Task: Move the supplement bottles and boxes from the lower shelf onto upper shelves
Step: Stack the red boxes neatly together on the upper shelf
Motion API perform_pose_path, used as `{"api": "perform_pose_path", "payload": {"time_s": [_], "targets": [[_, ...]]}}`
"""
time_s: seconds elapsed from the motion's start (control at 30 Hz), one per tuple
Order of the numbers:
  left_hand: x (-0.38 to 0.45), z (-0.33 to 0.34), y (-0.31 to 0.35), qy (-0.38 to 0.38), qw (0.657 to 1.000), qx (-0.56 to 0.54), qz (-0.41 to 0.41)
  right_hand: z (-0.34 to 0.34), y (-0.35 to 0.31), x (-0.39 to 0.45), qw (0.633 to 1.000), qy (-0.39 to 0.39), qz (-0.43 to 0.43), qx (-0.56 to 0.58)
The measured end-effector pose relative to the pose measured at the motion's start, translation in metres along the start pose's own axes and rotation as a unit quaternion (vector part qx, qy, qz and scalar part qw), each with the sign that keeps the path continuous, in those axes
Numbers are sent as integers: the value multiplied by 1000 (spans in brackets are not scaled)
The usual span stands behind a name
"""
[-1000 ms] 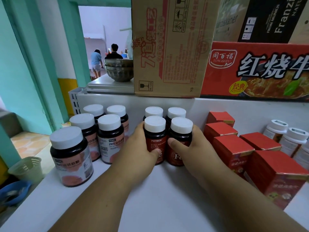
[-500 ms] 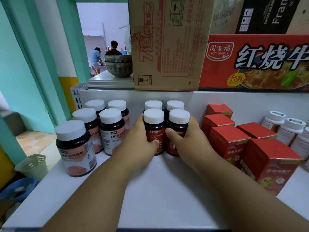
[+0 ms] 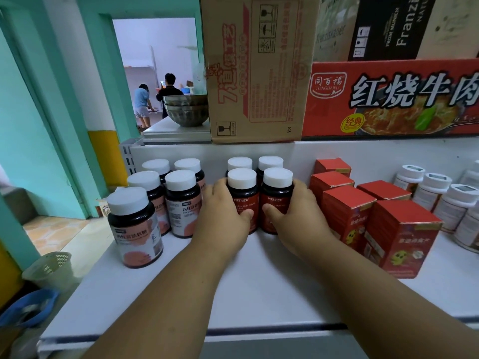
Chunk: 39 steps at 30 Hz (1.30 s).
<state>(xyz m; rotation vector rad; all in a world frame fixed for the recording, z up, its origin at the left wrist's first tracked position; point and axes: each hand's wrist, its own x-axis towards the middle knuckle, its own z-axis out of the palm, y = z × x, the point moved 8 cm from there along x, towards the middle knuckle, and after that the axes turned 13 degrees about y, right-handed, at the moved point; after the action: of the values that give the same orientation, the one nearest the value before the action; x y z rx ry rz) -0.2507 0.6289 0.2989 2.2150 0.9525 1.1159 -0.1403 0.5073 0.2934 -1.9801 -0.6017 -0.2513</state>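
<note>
On the white shelf [image 3: 259, 294] stand two dark red-labelled bottles with white caps, side by side at the front of a group. My left hand [image 3: 223, 218] grips the left red-labelled bottle [image 3: 243, 195]. My right hand [image 3: 295, 216] grips the right red-labelled bottle [image 3: 277, 193]. Two more capped bottles [image 3: 255, 163] stand just behind them. Several dark bottles with pink labels [image 3: 181, 200] stand to the left. Red boxes [image 3: 347, 216] sit in rows to the right, with white bottles [image 3: 435, 193] beyond them.
The shelf above carries a brown carton [image 3: 256, 68] and a red noodle box [image 3: 391, 97], close over the bottle caps. Stacked metal bowls [image 3: 186, 110] sit at the back left. A doorway shows two people far off. A basket [image 3: 49, 270] stands on the floor at left.
Both hands stay wrapped on the two front red-labelled bottles. The view has shifted back and down a little, showing the shelf's front edge.
</note>
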Motion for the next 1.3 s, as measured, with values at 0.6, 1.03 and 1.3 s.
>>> {"api": "perform_pose_path", "payload": {"time_s": [0.6, 1.03, 1.3], "targets": [[-59, -26, 29, -23, 994, -2, 109, -55, -38, -46, 990, 49, -129, 14], [-52, 22, 110, -3, 994, -53, 91, -159, -18, 25, 984, 34, -168, -43], [-42, 63, 139, -5, 999, -40, 4, -154, 55, 83, 978, -163, -98, -83]]}}
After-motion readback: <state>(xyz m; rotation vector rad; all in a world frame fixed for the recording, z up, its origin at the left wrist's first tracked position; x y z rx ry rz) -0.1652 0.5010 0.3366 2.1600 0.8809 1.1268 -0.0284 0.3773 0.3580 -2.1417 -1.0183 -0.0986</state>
